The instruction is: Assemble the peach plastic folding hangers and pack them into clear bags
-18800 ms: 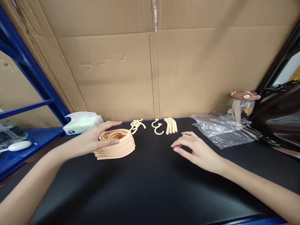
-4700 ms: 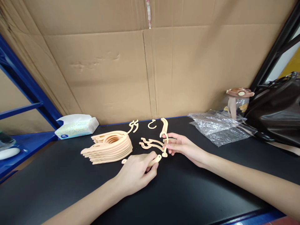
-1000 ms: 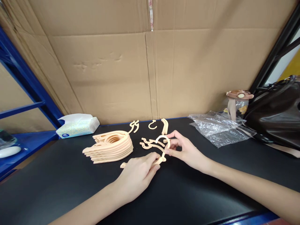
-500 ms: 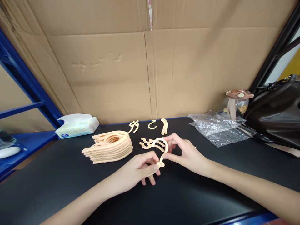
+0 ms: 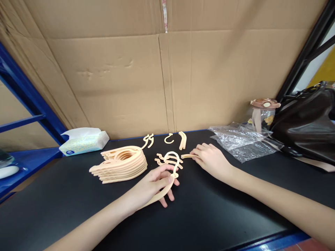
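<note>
Where cardboard (image 5: pixel 112 80) backs the black worktop (image 5: pixel 222 212), left hand (image 5: pixel 150 183) pinching one hooked piece (image 5: pixel 174 175), right hand (image 5: pixel 211 158) touching one strip (image 5: pixel 186 156), grip's closure unclear

Backdrop: brown cardboard sheeting (image 5: pixel 117 87) — creased, vertical seam near the middle, patterned strip (image 5: pixel 164 17) up top, faint diagonal shadow upper right. Blue metal frame (image 5: pixel 23 83) left, dark post (image 5: pixel 305 59) right, yellow patch (image 5: pixel 324 68) beyond. Black tabletop (image 5: pixel 209 223) — soft sheen, blue front edge (image 5: pixel 282 241). Reddish floor (image 5: pixel 311 245) bottom right.
</note>
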`<state>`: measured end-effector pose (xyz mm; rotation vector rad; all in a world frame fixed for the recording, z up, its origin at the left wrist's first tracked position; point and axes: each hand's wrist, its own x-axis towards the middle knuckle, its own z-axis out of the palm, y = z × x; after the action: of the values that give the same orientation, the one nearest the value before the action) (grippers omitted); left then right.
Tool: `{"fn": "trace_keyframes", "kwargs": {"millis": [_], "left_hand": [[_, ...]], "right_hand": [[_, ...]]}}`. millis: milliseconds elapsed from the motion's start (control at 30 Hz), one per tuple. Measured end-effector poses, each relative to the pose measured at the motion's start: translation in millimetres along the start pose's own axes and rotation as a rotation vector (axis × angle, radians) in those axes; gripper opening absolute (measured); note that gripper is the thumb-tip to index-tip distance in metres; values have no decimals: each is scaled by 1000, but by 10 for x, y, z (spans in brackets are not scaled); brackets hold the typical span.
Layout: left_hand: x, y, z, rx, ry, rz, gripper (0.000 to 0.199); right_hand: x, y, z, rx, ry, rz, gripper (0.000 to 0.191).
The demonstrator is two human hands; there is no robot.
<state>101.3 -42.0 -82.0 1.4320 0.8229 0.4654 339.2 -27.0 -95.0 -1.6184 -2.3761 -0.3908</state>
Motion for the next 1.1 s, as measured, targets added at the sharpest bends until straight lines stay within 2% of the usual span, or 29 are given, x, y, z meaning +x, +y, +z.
{"fn": "trace_keyframes", "kwargs": {"millis": [167, 367, 533, 667, 867, 1100], "left_hand": [[-14, 3, -4, -22, 24, 9, 36], [-24, 43, 16, -37, 80, -12, 38], [-21, 57, 18, -41, 88, -20, 27], [-15, 64, 24, -54, 97, -18, 19], [1, 73, 34, -34, 118, 6, 25], [8, 54, 13, -44, 162, -3, 27]], "right_hand": [[-10, -49, -21, 52, -13, 7, 28], [-69, -153, -54, 510, -10, -56, 25], [-105, -233, -62, 712, -62, -100, 25], [-118, -278, -104, 666, -75, -65, 29], [-136, -311, -91, 541, -20, -194, 31], [-123, -291, -91, 500, -21, -211, 31]]}}
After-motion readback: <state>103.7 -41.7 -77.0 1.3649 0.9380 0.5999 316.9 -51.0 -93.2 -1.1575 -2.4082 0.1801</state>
